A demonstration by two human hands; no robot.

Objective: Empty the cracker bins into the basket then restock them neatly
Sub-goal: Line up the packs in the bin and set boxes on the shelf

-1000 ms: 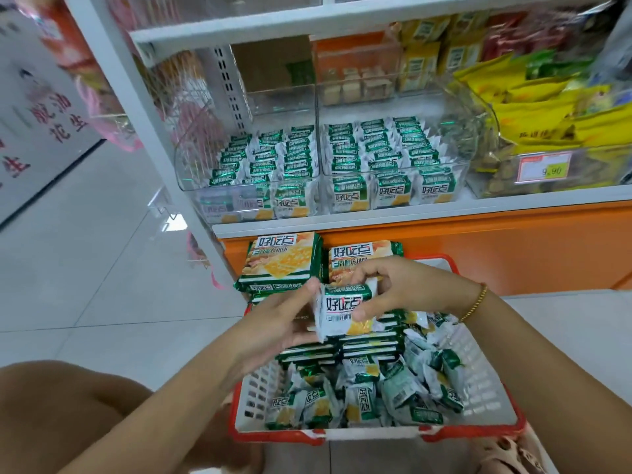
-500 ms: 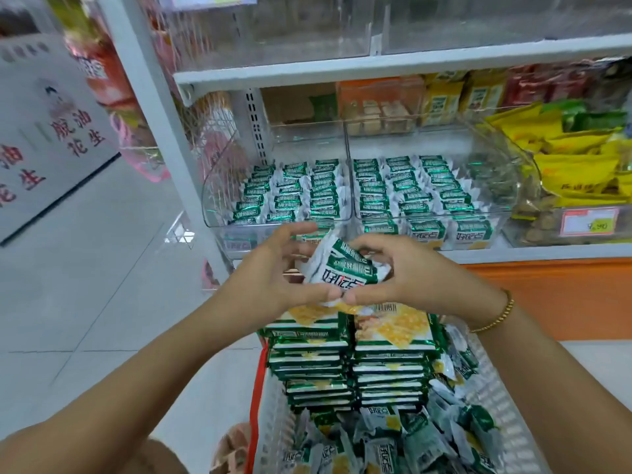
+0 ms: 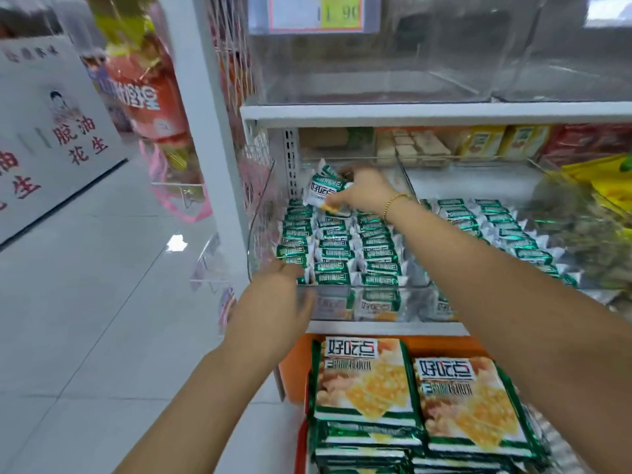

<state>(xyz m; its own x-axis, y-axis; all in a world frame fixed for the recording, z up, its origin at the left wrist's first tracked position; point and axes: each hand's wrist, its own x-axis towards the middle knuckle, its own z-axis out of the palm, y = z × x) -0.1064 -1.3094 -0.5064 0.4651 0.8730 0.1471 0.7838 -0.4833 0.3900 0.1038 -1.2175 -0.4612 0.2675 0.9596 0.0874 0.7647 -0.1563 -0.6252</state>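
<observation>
Right hand (image 3: 367,191) up over the back of the left bin (image 3: 260,230), fingers curled round a few small cracker packs (image 3: 325,189), above the rear ends of the rows. Half a second ago held between both hands out in front of the bins; now carried by the right alone, much further in. Gold bracelet (image 3: 393,201) on that wrist.

Left hand (image 3: 282,302) off the packs since then and down at the front left corner of the left bin, fingers over the rim, thumb against the clear front wall. Too blurred to tell a grip from a mere rest.

In the left bin, three tidy rows of green packs (image 3: 337,249) standing on edge, with more lying flat behind the front wall. Just beside it the right bin (image 3: 478,181), likewise filled in rows, partly hidden by the right forearm. Both on the white shelf (image 3: 386,328).

Below the shelf, the basket (image 3: 300,446), only its red rim and a little white mesh in view, holding two stacks of large cracker packs (image 3: 366,381) side by side. Loose small packs seen in it earlier now out of frame. Higher view than before, with a price tag (image 3: 316,12) newly in sight at the top.
</observation>
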